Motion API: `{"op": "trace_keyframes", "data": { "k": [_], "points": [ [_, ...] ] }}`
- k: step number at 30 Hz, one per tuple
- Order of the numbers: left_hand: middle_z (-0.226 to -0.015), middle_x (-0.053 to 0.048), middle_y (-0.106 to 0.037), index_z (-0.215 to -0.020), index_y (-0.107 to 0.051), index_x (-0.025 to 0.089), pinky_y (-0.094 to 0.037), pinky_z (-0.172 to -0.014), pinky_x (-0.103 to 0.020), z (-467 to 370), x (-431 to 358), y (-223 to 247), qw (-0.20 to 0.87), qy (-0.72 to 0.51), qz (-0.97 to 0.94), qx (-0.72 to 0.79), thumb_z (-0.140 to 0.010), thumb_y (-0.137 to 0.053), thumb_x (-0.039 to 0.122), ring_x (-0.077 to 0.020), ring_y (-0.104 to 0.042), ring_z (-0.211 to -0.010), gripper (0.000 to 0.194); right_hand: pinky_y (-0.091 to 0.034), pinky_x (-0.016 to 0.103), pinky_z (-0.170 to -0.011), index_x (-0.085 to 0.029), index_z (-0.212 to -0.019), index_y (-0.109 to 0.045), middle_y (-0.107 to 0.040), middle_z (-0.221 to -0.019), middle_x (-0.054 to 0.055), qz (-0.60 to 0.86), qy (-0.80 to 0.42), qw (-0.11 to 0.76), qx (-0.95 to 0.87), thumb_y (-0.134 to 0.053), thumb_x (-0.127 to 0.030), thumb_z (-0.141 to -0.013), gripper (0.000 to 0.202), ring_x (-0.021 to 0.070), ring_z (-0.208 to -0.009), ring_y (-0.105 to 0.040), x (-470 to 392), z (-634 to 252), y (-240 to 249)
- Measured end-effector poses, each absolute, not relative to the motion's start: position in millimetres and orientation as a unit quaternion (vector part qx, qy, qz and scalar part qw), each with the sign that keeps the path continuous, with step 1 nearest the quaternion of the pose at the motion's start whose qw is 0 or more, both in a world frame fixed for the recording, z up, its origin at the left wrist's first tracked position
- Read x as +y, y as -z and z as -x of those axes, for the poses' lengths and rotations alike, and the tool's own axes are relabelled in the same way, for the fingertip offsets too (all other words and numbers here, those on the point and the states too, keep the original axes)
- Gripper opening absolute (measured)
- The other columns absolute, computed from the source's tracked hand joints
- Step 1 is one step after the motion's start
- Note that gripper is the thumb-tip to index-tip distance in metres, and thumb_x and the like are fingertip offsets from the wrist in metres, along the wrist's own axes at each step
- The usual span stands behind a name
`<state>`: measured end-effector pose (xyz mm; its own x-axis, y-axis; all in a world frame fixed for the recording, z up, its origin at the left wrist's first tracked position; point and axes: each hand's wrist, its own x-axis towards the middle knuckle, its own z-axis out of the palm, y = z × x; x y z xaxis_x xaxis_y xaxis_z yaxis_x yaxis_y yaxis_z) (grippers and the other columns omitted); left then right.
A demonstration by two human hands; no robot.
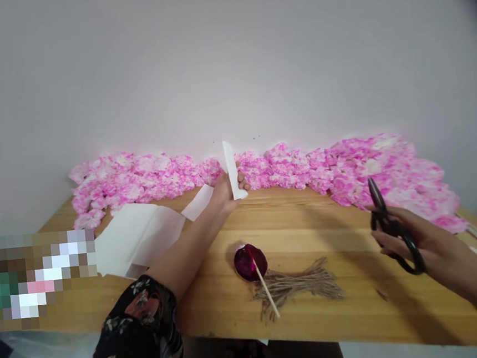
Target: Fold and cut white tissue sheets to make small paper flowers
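Observation:
My left hand (226, 188) is closed on a narrow folded strip of white paper (231, 168), held upright over the far middle of the table. In my right hand (410, 231) is a pair of dark scissors (386, 224), raised above the right side, blades pointing up and away from the paper. Between the hands, nearer the front edge, stands a small cup of dark magenta liquid (246, 263) with a thin wooden stick (268, 294) leaning in it. Beside the cup lies a bundle of thin brown strands (306, 281).
Pink and white artificial-looking flowers (130, 180) line the back of the wooden table (309, 223) along the wall. White paper sheets (130, 236) and a smaller white piece (198, 203) lie at left. A blurred-out patch (42, 279) hides the far left.

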<state>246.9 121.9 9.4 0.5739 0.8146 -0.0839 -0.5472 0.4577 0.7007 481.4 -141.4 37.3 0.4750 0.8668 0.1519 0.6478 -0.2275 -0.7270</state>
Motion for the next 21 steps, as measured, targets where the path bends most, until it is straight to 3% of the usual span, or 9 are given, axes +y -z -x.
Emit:
{"op": "trace_keyframes", "data": {
  "k": [4,6,9,12,15,21],
  "points": [
    [-0.055,0.006,-0.039,-0.082,-0.052,0.019,-0.036,-0.053,-0.021,-249,121,-11,0.849,-0.399,-0.273,0.215,-0.09,-0.057,0.021,-0.0064,-0.035,-0.045,0.009,-0.049,0.034,-0.054,-0.031,-0.1,-0.059,-0.056,-0.079,0.004,0.682,-0.32,0.453,-0.476,-0.068,-0.048,-0.081,0.027,0.0185,-0.06,-0.057,-107,-446,-45],
    [-0.055,0.006,-0.038,-0.077,-0.049,0.019,-0.037,-0.054,-0.022,-248,121,-11,0.857,-0.397,-0.245,0.219,-0.09,-0.054,0.015,-0.0064,-0.034,-0.045,0.014,-0.04,0.029,-0.046,-0.029,-0.112,-0.054,-0.05,-0.072,-0.001,0.642,-0.377,0.454,-0.49,-0.063,-0.053,-0.085,0.037,0.0141,-0.052,-0.047,-90,-429,-44],
    [-0.055,0.005,-0.039,-0.073,-0.048,0.018,-0.037,-0.054,-0.023,-244,121,-13,0.866,-0.403,-0.213,0.205,-0.091,-0.047,0.011,-0.0076,-0.036,-0.045,0.019,-0.031,0.025,-0.041,-0.027,-0.119,-0.05,-0.048,-0.079,-0.001,0.52,-0.489,0.441,-0.544,-0.065,-0.065,-0.078,0.058,0.0092,-0.049,-0.04,-66,-406,-41],
    [-0.054,0.004,-0.039,-0.071,-0.046,0.018,-0.037,-0.054,-0.023,-241,120,-15,0.868,-0.413,-0.197,0.194,-0.089,-0.043,0.008,-0.0082,-0.036,-0.045,0.021,-0.035,0.026,-0.046,-0.025,-0.116,-0.053,-0.049,-0.082,0.001,0.425,-0.53,0.45,-0.579,-0.057,-0.073,-0.079,0.06,0.0101,-0.054,-0.04,-45,-392,-40],
    [-0.053,0.004,-0.041,-0.073,-0.047,0.018,-0.038,-0.055,-0.025,-241,120,-15,0.855,-0.429,-0.2,0.212,-0.086,-0.043,0.004,-0.0091,-0.036,-0.045,0.019,-0.037,0.027,-0.049,-0.023,-0.111,-0.057,-0.051,-0.08,0.002,0.394,-0.534,0.482,-0.572,-0.052,-0.068,-0.085,0.051,0.0121,-0.059,-0.043,-33,-387,-36],
    [-0.049,0.006,-0.038,-0.074,-0.044,0.018,-0.036,-0.053,-0.023,-245,120,-13,0.821,-0.45,-0.224,0.272,-0.086,-0.041,0.003,-0.0085,-0.035,-0.043,0.02,-0.032,0.024,-0.043,-0.021,-0.121,-0.06,-0.058,-0.084,0.004,0.429,-0.576,0.446,-0.535,-0.054,-0.05,-0.092,0.041,0.0094,-0.053,-0.044,-36,-389,-22]
  ]
}}
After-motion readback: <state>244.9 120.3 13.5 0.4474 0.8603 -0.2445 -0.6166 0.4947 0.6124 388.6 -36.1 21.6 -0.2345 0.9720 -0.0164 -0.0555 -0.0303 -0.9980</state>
